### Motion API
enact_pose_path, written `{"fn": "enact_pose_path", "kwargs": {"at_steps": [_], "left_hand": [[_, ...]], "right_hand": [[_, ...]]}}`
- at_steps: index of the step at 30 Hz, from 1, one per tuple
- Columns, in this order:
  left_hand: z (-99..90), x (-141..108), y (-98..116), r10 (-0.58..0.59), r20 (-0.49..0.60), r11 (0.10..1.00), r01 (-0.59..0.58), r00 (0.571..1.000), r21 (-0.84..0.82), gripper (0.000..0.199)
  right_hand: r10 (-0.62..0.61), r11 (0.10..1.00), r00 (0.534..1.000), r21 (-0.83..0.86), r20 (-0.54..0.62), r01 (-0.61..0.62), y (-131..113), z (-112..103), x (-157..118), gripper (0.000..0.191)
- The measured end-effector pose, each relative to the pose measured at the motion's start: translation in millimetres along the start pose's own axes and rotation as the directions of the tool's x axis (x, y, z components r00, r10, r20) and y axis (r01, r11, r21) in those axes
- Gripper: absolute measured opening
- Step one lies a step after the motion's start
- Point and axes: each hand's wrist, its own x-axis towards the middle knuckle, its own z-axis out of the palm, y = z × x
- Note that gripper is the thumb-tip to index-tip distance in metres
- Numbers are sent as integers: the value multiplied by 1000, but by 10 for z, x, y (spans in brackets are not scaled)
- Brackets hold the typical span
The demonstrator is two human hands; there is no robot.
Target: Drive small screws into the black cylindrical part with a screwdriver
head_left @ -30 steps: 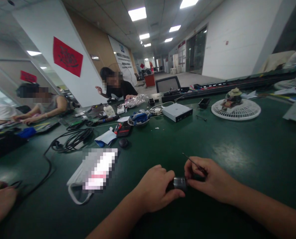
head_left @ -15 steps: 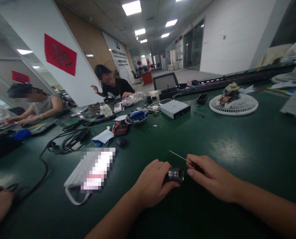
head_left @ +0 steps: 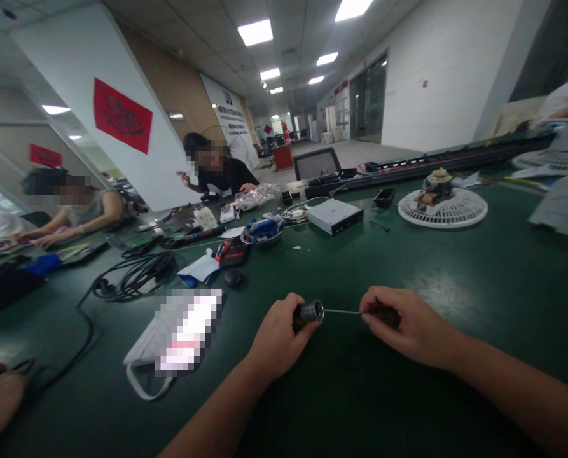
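Observation:
My left hand [head_left: 277, 334] is closed around a short dark metal cylinder [head_left: 312, 310] whose ringed, hollow end faces right. My fingers cover its rear part. In my right hand [head_left: 408, 324] is a screwdriver with a thin metal shaft [head_left: 341, 312], its handle mostly hidden in the palm. The shaft points left, its tip end beside the cylinder's open end; whether it touches or goes in, I cannot tell. Both hands are just above the green table [head_left: 331, 394].
A white face mask [head_left: 143, 340] lies left of my hands, partly under a blurred-out bright area. Behind are a computer mouse [head_left: 233, 278], coiled black cable [head_left: 135, 273], a grey drive box [head_left: 335, 216] and a white fan grille [head_left: 443, 210]. Another person's hand [head_left: 0, 391] rests at lower left.
The screwdriver has swung from slanting up-left to nearly level, its shaft now at the cylinder's mouth. My left hand and the cylinder have moved slightly left and up.

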Motion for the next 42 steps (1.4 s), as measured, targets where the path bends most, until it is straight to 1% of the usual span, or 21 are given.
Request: {"fn": "enact_pose_path", "kwargs": {"at_steps": [3, 5, 7, 10, 13, 18, 21, 24, 27, 32, 35, 37, 39, 42], "left_hand": [[-10, -18, 33, 42, 48, 999, -43, 998, 20, 20], [-20, -25, 55, 53, 58, 998, -55, 997, 40, 19], [-27, -28, 71, 54, 60, 997, -57, 997, 56, 19], [-29, -29, 80, 59, 72, 995, -64, 996, 73, 21], [-21, -33, 80, 57, 85, 996, -63, 995, 69, 22], [-14, -34, 74, 51, 67, 996, -55, 996, 67, 23], [-19, -30, 71, 48, 65, 996, -52, 997, 67, 23], [-22, -29, 68, 48, 73, 996, -54, 996, 74, 23], [-21, -31, 66, 34, 84, 996, -40, 996, 78, 23], [-30, -34, 75, 22, 104, 995, -31, 994, 93, 23], [-41, -31, 87, 18, 100, 993, -30, 995, 112, 24], [-42, -29, 89, 20, 96, 993, -31, 995, 115, 25], [-36, -27, 84, 22, 91, 993, -33, 996, 117, 25], [-19, -26, 73, 31, 95, 989, -44, 995, 140, 26]], "right_hand": [[-25, 998, 999, -60, -25, 24, 0, 34, 3, 5], [-26, 996, 999, -90, -35, 23, 3, 43, 0, 4], [-24, 996, 1000, -92, -17, 22, 3, 40, -9, 3], [-23, 999, 1000, -49, 18, 23, -3, 30, -23, 3], [-5, 1000, 1000, -2, 13, 5, -8, 38, -24, 6], [31, 996, 999, -86, -34, -34, -12, 62, -13, 4], [28, 995, 1000, -98, -8, -28, -25, 53, -18, 3], [21, 998, 999, -66, 30, -19, -50, 40, -30, 3], [35, 999, 999, -36, 41, -33, -71, 43, -32, 4], [77, 996, 997, -40, 3, -77, -65, 74, -9, 7], [104, 991, 994, -79, -35, -107, -47, 80, 14, 8], [121, 986, 992, -106, -41, -125, -39, 76, 24, 8], [134, 984, 991, -113, -16, -135, -38, 66, 25, 8], [132, 988, 990, -83, 55, -127, -45, 49, 7, 7]]}}
